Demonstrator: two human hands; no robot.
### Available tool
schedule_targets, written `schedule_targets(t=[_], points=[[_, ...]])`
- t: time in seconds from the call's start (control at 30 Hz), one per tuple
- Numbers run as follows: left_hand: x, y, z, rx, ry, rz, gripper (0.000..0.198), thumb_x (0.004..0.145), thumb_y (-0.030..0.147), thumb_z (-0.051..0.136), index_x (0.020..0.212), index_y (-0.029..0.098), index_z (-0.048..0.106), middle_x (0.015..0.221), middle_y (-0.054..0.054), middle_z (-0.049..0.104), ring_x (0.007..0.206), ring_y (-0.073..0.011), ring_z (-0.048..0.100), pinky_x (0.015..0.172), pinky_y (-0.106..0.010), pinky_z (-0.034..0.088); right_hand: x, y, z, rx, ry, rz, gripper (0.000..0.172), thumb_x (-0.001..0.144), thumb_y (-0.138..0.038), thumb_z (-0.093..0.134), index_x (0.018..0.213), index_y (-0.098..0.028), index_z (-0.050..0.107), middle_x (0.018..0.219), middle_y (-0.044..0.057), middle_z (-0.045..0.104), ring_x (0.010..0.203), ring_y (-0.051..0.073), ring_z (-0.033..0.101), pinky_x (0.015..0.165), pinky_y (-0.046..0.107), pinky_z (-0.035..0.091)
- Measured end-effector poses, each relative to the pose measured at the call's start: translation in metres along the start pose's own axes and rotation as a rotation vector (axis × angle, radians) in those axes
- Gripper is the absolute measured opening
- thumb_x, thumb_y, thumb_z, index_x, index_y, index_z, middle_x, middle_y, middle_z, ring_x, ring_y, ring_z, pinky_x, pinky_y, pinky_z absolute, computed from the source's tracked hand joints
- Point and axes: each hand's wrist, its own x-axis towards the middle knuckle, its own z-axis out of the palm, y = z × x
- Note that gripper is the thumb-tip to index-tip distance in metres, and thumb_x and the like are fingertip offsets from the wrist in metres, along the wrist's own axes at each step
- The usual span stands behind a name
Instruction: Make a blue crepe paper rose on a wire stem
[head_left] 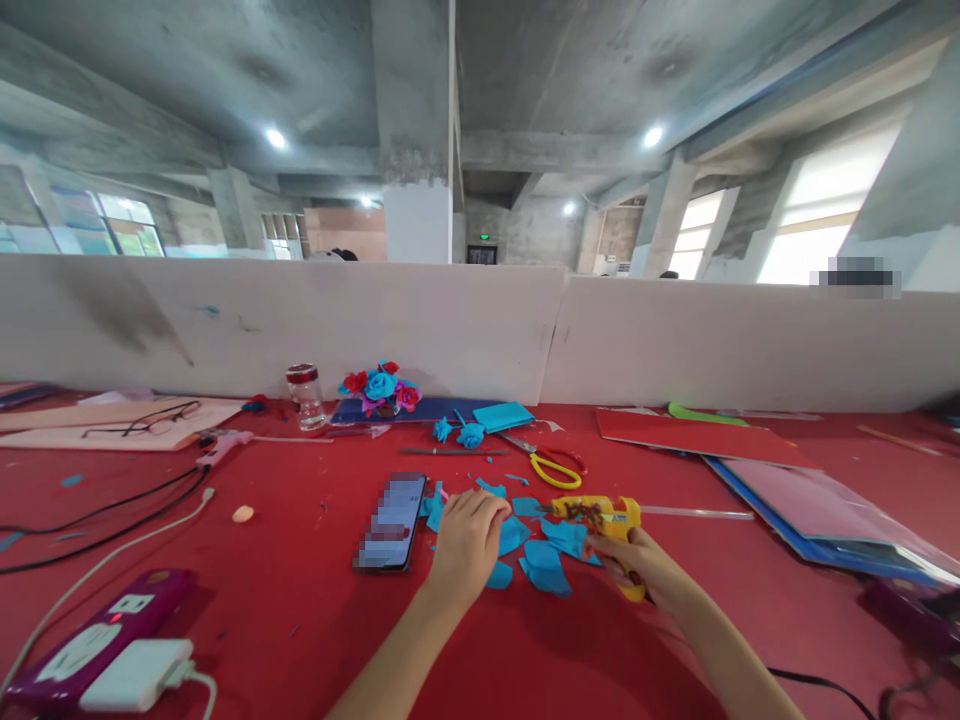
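My right hand (637, 565) is wrapped around the handle of a yellow hot glue gun (600, 512), its nozzle pointing left and a clear glue stick (697, 512) sticking out of its back. My left hand (469, 530) is closed above the pieces, back of the hand toward me. Its fingertips are hidden, so what it pinches I cannot make out; a bit of blue paper and a pink speck show at its left edge. Cut blue paper petals (544, 568) lie scattered between and under both hands. A phone (394, 522) lies just left of my left hand.
Scissors (555, 470) with yellow and red handles lie behind the petals, near blue paper flowers (470, 434). A finished bouquet (381, 388) and a glass jar (305, 398) stand by the white partition (450, 320). A power strip (101, 635) and cables occupy the left; folders (825, 510) lie right.
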Motion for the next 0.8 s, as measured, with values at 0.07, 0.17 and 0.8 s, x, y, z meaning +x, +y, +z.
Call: schedule_targets(t=[0.07, 0.17, 0.8], points=[[0.0, -0.001, 0.0, -0.009, -0.013, 0.016, 0.017, 0.084, 0.017, 0.042, 0.076, 0.019, 0.057, 0.075, -0.001, 0.062, 0.072, -0.0146, 0.054, 0.071, -0.029, 0.038, 0.001, 0.002, -0.001, -0.013, -0.019, -0.007, 0.036, 0.06, -0.049, 0.065, 0.058, -0.012, 0.06, 0.034, -0.009, 0.032, 0.03, 0.001, 0.025, 0.032, 0.016, 0.019], [0.0, -0.003, 0.002, -0.037, -0.036, 0.026, 0.017, 0.085, 0.017, 0.042, 0.076, 0.019, 0.056, 0.076, -0.002, 0.061, 0.073, -0.015, 0.054, 0.07, -0.029, 0.04, 0.001, 0.003, 0.0, -0.025, -0.025, -0.017, 0.037, 0.06, -0.049, 0.064, 0.058, -0.012, 0.061, 0.034, -0.009, 0.032, 0.03, 0.001, 0.024, 0.032, 0.016, 0.02], [0.005, -0.008, -0.008, 0.021, -0.026, 0.025, 0.016, 0.085, 0.019, 0.043, 0.08, 0.021, 0.059, 0.081, -0.002, 0.063, 0.078, -0.0164, 0.056, 0.075, -0.032, 0.037, -0.005, -0.007, 0.006, 0.037, 0.008, 0.031, 0.033, 0.059, -0.045, 0.066, 0.057, -0.012, 0.06, 0.034, -0.01, 0.032, 0.031, 0.0, 0.024, 0.032, 0.015, 0.018]])
